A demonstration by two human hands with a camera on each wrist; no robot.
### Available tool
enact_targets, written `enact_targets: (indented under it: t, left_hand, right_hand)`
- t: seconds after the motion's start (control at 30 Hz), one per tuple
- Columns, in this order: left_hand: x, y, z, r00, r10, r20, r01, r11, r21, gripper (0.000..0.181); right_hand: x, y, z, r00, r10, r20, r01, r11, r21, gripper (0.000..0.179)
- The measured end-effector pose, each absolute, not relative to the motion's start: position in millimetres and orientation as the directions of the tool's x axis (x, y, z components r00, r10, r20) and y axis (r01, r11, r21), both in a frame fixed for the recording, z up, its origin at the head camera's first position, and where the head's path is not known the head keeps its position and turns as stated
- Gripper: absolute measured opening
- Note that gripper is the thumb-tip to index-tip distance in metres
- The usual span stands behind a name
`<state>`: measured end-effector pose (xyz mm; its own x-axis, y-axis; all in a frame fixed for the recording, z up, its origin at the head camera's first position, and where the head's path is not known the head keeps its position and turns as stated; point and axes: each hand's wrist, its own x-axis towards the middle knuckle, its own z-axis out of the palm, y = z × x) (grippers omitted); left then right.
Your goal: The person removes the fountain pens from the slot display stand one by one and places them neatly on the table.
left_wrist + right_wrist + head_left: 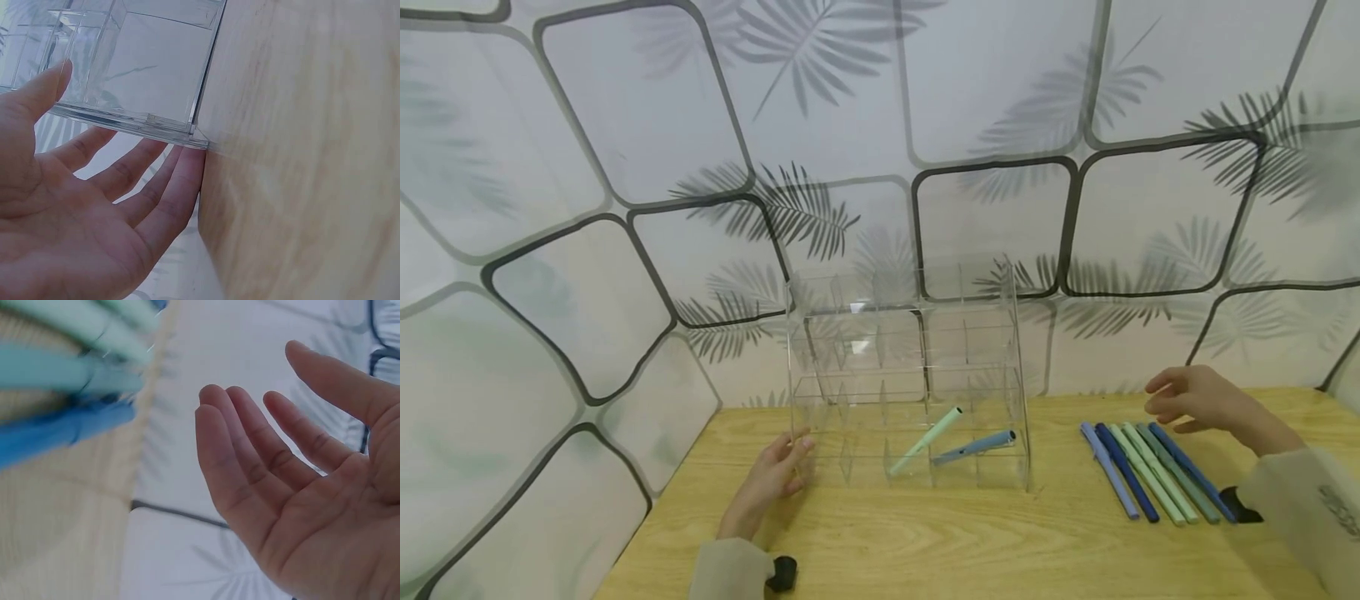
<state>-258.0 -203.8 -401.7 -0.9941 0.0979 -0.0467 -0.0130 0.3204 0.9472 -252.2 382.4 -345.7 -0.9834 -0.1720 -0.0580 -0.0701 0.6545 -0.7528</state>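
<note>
A clear, tiered plastic pen rack (898, 396) with many compartments stands on the table. My left hand (771, 475) grips its lower left side, the thumb in front and the other fingers behind the side edge, as the left wrist view shows. In the bottom row lean a light green pen (928, 440) and a grey-blue pen (973, 447), both tilted to the right. To the right, my right hand (1206, 404) hovers with loosely bent fingers and holds nothing. Below and left of it lie several pens (1161, 475) side by side, lavender, dark blue, light green, teal and blue.
The wooden table (910, 542) has its rear edge against a patterned curtain (992, 225) with leaf and grid lines. The curtain also closes off the left side. A black band (784, 573) shows at the left wrist, another (1240, 504) at the right.
</note>
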Motion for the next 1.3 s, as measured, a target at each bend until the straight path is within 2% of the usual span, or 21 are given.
enact_targets:
  t: [0.3,0.53,1.03,1.3]
  left_hand:
    - [-259.2,-203.7,-403.7,-0.996,0.082,-0.033,-0.006,0.302,0.953,0.062]
    - [-258.7,-203.4,-402.9,-0.996,0.077,-0.051,-0.025,0.308,0.951,0.065]
    - [-258.3,-203.9,-402.3,-0.994,0.092,-0.058,-0.026,0.314,0.949,0.069]
    - [-257.8,-203.3,-400.8,-0.994,0.094,-0.056,-0.024,0.316,0.948,0.064]
  right_hand:
    - [-243.8,358.1,-333.3,-0.972,-0.233,0.041,-0.170,0.565,-0.808,0.045]
    - [-239.2,343.9,-327.7,-0.962,-0.268,0.053,-0.176,0.462,-0.869,0.047]
    - [-232.3,314.0,-323.2,-0.931,-0.341,0.127,-0.260,0.378,-0.889,0.041]
    - [-229.6,296.4,-319.2,-0.909,-0.387,0.154,-0.300,0.353,-0.886,0.035]
